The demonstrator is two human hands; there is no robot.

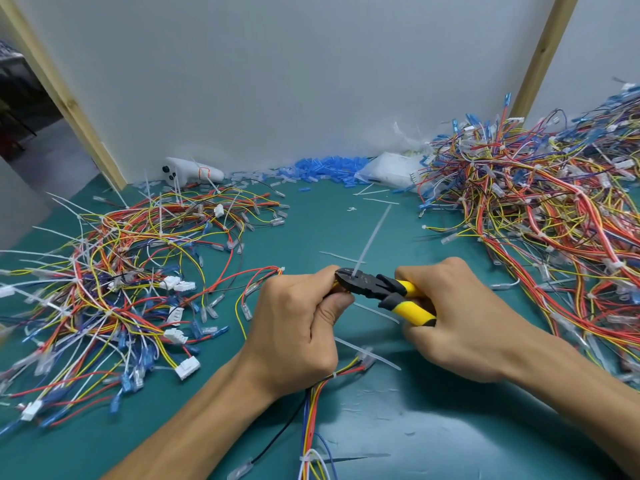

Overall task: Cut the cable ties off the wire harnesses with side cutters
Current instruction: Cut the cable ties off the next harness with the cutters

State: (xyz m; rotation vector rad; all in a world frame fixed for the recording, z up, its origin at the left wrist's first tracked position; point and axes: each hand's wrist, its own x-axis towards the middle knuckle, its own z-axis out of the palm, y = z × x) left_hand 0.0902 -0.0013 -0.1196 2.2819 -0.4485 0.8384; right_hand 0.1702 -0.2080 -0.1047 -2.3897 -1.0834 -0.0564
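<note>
My left hand (294,327) grips a wire harness (311,407) of red, yellow, blue, white and black wires that runs down toward me. A white cable tie (372,237) sticks up and away from the bundle at my left thumb. My right hand (460,317) grips the yellow handles of the side cutters (381,289). Their black jaws point left and sit at the base of that tie, right against my left fingers. Another tie (306,457) wraps the same harness near the bottom edge.
A loose heap of harnesses (114,289) covers the green mat (346,220) on the left, and a bigger heap (554,220) fills the right. Cut tie tails lie around my hands. Blue sleeves (325,169), a plastic bag and a white controller (192,173) lie along the back wall.
</note>
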